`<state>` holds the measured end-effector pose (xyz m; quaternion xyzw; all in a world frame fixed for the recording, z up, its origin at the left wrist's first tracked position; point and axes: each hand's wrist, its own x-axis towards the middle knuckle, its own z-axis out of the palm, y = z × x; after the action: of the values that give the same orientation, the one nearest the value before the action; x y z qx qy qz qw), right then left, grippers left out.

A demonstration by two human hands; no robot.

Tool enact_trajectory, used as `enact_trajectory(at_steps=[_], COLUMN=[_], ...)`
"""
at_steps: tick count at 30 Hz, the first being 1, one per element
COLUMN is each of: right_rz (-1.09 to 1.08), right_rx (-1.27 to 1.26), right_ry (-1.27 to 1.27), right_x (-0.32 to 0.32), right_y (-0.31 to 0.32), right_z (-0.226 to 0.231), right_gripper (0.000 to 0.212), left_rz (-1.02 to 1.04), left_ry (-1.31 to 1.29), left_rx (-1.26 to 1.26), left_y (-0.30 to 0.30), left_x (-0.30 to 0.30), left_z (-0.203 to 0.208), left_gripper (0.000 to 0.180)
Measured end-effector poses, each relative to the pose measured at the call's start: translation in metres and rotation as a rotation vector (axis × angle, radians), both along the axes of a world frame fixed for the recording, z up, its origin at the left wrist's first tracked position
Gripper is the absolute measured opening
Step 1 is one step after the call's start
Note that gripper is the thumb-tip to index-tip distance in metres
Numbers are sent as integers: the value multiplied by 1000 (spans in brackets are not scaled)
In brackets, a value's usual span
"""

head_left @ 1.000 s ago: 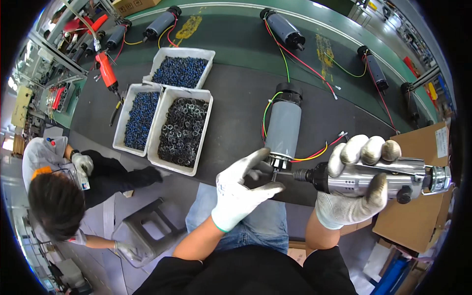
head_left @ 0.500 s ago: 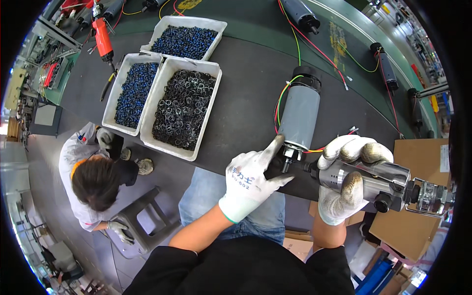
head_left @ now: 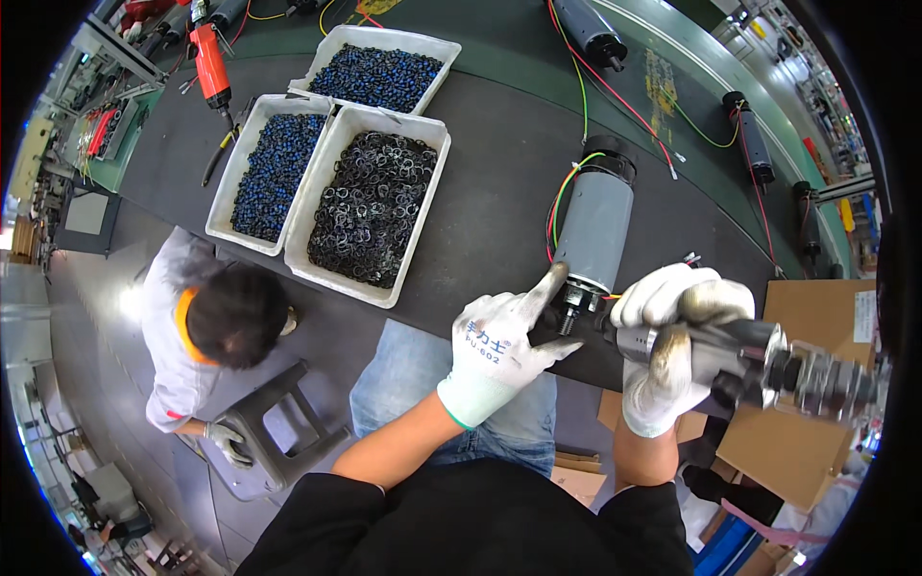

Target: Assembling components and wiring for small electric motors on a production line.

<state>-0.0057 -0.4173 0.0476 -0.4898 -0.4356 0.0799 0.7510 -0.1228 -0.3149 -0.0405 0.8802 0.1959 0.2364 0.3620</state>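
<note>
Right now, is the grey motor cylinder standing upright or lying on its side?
Lying on its side. The grey motor cylinder rests lengthwise on the dark bench, its shaft end toward the left hand.

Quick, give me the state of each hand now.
Left hand: fingers at the shaft end of the grey motor, partly closed around it.
Right hand: closed on the metal power tool.

Bright even light, fisheye-bent edges, black rim.
</note>
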Motion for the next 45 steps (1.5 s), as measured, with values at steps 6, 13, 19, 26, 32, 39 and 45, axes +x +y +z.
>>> enact_trajectory(at_steps=[6, 13, 19, 26, 32, 39, 45], right_rz=[-156, -72, -127, -587, -593, -588, -564], right_rx=[36, 78, 144, 43, -132, -106, -153], right_ry=[166, 104, 36, 65, 103, 130, 213], right_x=[-7, 2, 2, 56, 78, 80, 83], right_y=[5, 6, -4, -13, 10, 10, 13], right_z=[2, -3, 17, 8, -7, -12, -23], right_gripper=[39, 41, 43, 40, 32, 31, 32], left_rz=[-10, -26, -63, 49, -118, -300, -331], left_ry=[33, -7, 117, 139, 376, 524, 544], left_rx=[-17, 1, 35, 437, 597, 683, 715], left_y=[4, 8, 16, 89, 190, 197, 194], left_x=[-4, -4, -15, -60, -84, -68, -60], left_z=[5, 8, 23, 79, 92, 86, 96], left_gripper=[86, 86, 79, 32, 16, 18, 24])
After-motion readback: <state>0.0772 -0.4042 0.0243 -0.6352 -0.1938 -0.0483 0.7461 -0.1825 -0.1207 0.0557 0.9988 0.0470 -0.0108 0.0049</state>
